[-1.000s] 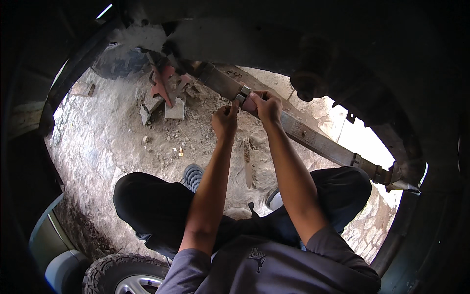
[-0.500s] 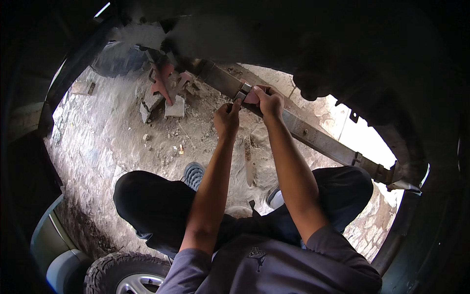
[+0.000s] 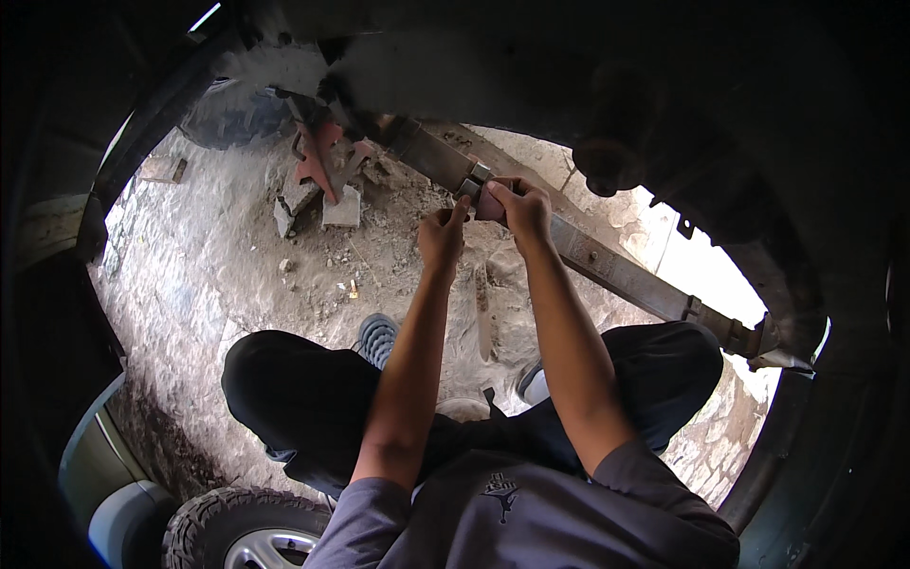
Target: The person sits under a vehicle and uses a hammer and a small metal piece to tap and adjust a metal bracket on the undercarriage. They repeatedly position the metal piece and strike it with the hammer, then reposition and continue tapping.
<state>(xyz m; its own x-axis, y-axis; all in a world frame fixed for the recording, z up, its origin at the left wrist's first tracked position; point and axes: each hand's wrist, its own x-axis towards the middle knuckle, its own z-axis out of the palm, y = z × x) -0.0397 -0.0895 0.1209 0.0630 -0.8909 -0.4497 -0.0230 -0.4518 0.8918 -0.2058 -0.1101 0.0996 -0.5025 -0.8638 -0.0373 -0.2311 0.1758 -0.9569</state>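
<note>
A long rusty leaf spring [image 3: 621, 268] runs slantwise in front of me, with a squared metal clip [image 3: 473, 180] around it near my hands. Pinched in my right hand [image 3: 528, 211] is a small reddish-brown piece [image 3: 490, 205], sandpaper by its look, pressed against the spring just right of the clip. My left hand [image 3: 442, 235] is closed, its thumb and finger at the clip's lower edge. What lies beneath those fingertips is hidden.
A red metal stand [image 3: 317, 161] and broken concrete blocks [image 3: 342, 206] lie on the dusty ground at far left. Dark vehicle bodywork arches overhead. A flat metal strip [image 3: 483, 313] lies between my shoes, and a tyre [image 3: 213, 522] is at lower left.
My right hand has slid slightly toward me along with the reddish-brown piece. My left hand stays by the clip, and the whole view has shifted a little.
</note>
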